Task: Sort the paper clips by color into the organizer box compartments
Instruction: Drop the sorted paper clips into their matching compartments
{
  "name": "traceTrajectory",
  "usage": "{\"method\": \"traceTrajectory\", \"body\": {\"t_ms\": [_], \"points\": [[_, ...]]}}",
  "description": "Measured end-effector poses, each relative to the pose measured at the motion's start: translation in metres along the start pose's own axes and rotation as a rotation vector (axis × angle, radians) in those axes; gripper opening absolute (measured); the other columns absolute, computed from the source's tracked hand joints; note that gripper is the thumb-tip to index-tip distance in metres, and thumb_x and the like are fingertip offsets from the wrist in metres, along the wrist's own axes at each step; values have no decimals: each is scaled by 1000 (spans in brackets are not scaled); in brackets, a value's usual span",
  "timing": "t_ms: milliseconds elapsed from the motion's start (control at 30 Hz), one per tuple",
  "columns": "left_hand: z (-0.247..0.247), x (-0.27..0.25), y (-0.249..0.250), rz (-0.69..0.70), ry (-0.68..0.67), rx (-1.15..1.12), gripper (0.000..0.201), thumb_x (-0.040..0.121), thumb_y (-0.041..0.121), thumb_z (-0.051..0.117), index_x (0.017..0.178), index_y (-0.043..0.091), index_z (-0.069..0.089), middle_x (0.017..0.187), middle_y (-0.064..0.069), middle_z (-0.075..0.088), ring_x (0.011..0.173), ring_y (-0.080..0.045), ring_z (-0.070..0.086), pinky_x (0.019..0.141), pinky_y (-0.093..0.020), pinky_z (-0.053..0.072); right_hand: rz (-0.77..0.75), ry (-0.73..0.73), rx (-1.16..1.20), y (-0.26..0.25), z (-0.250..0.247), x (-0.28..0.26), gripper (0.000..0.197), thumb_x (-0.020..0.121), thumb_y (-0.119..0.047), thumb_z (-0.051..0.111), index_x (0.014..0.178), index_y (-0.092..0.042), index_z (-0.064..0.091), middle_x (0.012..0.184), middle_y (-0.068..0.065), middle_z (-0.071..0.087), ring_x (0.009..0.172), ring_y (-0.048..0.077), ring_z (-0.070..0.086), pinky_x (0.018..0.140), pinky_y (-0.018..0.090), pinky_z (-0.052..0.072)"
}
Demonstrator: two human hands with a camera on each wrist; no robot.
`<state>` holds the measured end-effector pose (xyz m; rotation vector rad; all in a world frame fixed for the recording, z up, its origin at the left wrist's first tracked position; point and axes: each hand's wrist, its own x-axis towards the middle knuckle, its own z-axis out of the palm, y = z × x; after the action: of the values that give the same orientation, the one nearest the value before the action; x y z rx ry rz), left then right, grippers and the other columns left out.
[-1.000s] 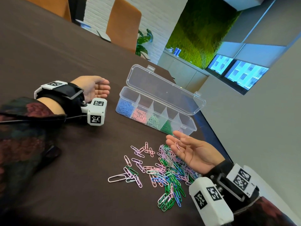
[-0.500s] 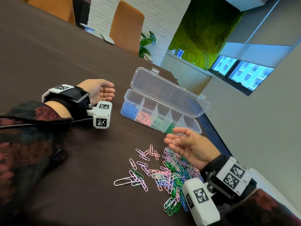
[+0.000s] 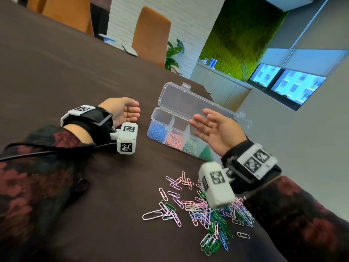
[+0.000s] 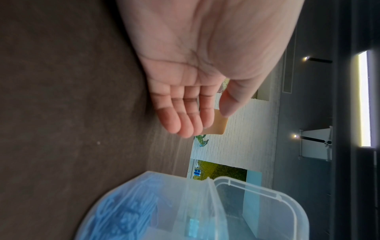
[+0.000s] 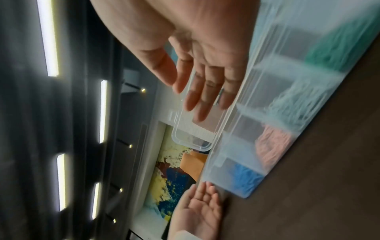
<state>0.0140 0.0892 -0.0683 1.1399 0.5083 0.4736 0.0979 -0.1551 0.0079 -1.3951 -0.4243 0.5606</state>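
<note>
Dark counter [image 3: 66, 76] holds the organizer box [image 3: 243, 121], lid open for sorting. Right hand [image 3: 217, 129] hovers above it, fingers spread, empty. Left hand [image 3: 122, 110] rests at nine o'clock, loose, empty.

The left hand [image 3: 122, 112] lies palm up, fingers [image 4: 185, 116] loosely curled, holding nothing. The right hand [image 3: 219, 129] is raised, palm up, fingers [image 5: 205, 91] spread straight, empty.
</note>
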Motion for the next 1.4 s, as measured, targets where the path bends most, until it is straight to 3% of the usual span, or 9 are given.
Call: {"method": "traceTrajectory", "body": {"t_ms": [67,133,267,333,500,700,1033,1167,1400], "points": [[0,-1,1,3,3,12,18,96,18,45,86,10,56,78,-4,56,64,-14,55,48,-16,52,-36,-41,-214,2,-13,-19,20,93,2,39,91,-11,55,71,6,60,59,17,62,63,29,52],[1,-2,1,6,4,14,17,96,17,45,85,10,56,78,-4,56,65,-14,55,48,-16,52,-14,-171,-505,4,-30,-33,20,91,7,44,90,-9,56,65,5,58,51,13,57,50,22,48],[2,-4,0,3,9,31,16,96,17,45,85,11,55,78,-3,56,66,-13,54,50,-16,52,-10,-405,-1273,17,-49,-43,11,89,-5,60,94,-14,61,76,0,62,61,6,55,60,17,47],[2,-4,0,3,13,34,17,96,17,45,84,11,55,79,-3,56,66,-14,54,50,-16,52,-36,-430,-1470,27,-48,-42,10,87,-15,65,96,-19,62,80,-5,60,66,3,52,65,14,44],[3,-4,0,2,14,38,18,97,18,44,84,11,55,79,-4,56,66,-14,54,49,-16,52,26,-476,-1579,40,-27,-34,24,81,-27,73,96,-21,55,76,-9,52,69,6,49,68,21,41],[3,-3,1,5,-5,44,16,96,18,45,85,12,55,80,-3,56,67,-13,54,55,-18,51,28,-525,-1624,39,-13,-31,20,82,-30,72,89,-18,57,70,-12,50,61,1,45,57,14,35],[3,-5,0,-1,2,33,18,97,20,44,86,11,56,80,-4,56,67,-14,55,56,-19,50,-51,-530,-1594,44,-11,-33,7,87,-17,64,82,-14,60,68,-12,53,59,1,46,53,9,37],[4,-5,0,7,3,40,17,97,18,44,85,11,55,79,-4,56,66,-13,54,57,-19,49,-127,-596,-1478,39,-6,-35,20,84,-13,69,74,-22,55,70,-12,55,61,1,48,59,9,40],[3,-4,1,7,3,37,18,97,19,44,86,11,55,79,-3,55,67,-13,54,58,-19,49,-166,-685,-1635,47,3,-30,16,84,-12,68,87,-21,55,75,-8,54,70,10,51,65,16,41]]}}
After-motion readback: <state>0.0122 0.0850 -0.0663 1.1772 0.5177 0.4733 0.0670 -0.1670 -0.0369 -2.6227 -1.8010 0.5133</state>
